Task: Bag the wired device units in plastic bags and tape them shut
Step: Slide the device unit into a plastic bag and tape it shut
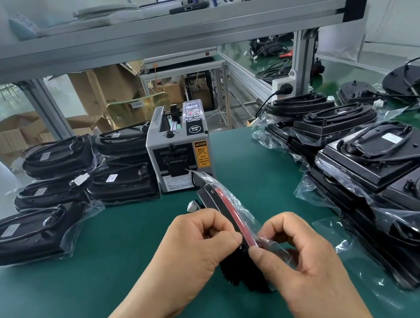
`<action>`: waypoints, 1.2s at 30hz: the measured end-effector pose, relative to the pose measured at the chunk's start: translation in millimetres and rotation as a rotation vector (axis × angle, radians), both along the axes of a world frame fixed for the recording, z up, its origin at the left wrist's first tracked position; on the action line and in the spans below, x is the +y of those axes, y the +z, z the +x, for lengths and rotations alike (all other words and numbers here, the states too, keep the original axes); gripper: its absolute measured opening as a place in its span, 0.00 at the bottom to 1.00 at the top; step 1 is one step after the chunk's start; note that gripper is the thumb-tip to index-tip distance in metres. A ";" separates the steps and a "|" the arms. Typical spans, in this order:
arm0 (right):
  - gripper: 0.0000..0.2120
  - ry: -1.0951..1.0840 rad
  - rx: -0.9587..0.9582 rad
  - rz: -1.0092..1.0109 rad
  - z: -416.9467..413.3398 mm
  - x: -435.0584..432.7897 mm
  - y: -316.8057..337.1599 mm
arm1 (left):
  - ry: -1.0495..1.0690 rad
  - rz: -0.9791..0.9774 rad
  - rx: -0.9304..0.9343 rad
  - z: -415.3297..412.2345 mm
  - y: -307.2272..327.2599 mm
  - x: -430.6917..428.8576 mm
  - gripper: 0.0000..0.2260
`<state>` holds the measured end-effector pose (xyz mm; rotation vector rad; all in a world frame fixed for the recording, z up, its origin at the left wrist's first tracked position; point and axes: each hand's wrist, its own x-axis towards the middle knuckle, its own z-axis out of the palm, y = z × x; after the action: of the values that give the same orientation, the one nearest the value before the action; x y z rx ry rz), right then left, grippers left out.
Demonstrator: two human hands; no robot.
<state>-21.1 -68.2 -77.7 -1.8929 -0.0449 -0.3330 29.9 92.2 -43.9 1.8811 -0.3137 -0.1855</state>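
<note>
A black device unit [226,210] stands on edge in the middle of the green mat, inside a clear plastic bag [238,203] with a red strip along its edge. My left hand [197,251] pinches the bag and unit from the left at its near end. My right hand [297,259] pinches the bag's loose plastic from the right, fingers curled round it. The unit's lower part is hidden behind my hands. A white connector [192,206] pokes out on its left side.
A grey automatic tape dispenser [181,160] stands just beyond the unit. Bagged units are stacked at the left [37,235] and the right [380,160]. Unbagged wired units [412,81] lie far right. An aluminium frame shelf [160,34] spans overhead.
</note>
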 end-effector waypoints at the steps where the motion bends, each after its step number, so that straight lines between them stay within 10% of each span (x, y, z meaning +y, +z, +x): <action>1: 0.11 -0.001 0.000 -0.001 -0.1 -0.4 -0.2 | 0.008 0.002 -0.009 -0.3 -0.5 -0.5 0.06; 36: 0.08 0.011 -0.013 0.013 -1.0 -7.9 0.1 | 0.285 -0.131 -0.004 3.5 -20.4 -19.7 0.14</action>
<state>-22.1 -76.2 -77.6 -1.8768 -0.0617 -0.3367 33.3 72.5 -64.4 1.7739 -0.0560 0.0309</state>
